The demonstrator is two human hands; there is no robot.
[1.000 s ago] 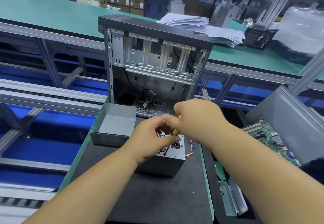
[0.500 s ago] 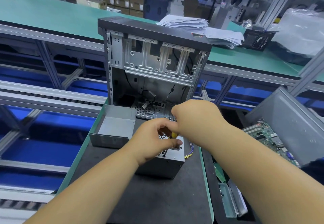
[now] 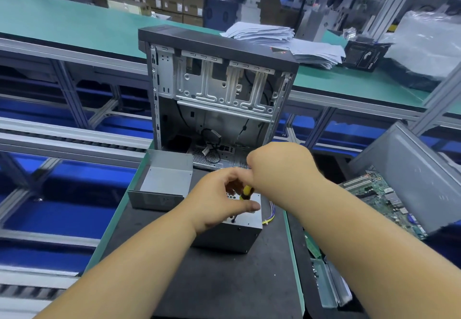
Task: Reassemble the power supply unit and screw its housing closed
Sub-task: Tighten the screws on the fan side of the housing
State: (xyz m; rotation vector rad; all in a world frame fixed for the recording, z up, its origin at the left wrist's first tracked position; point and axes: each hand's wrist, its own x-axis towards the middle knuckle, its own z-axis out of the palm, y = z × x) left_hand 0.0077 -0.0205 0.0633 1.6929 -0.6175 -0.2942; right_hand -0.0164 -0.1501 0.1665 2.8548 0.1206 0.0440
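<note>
The grey metal power supply unit [image 3: 232, 233] stands on the black mat [image 3: 224, 281] in front of me. A yellow-handled screwdriver [image 3: 246, 192] stands nearly upright over it, its dark shaft reaching down to a screw near the unit's front top edge. My right hand [image 3: 279, 166] grips the handle from above. My left hand [image 3: 219, 199] reaches over the unit, its thumb and fingers curled round the screwdriver's lower handle. Coloured wires [image 3: 270, 212] trail from the unit's right side.
An open computer case [image 3: 219, 89] stands upright behind the unit. A loose grey metal cover [image 3: 164, 181] lies to its left on the mat. A motherboard [image 3: 381, 199] in a grey tray sits at the right. Papers [image 3: 287, 41] lie on the green bench behind.
Both hands have stayed on the screwdriver over the unit. My right hand has turned slightly, and my left fingers have shifted on the lower handle.
</note>
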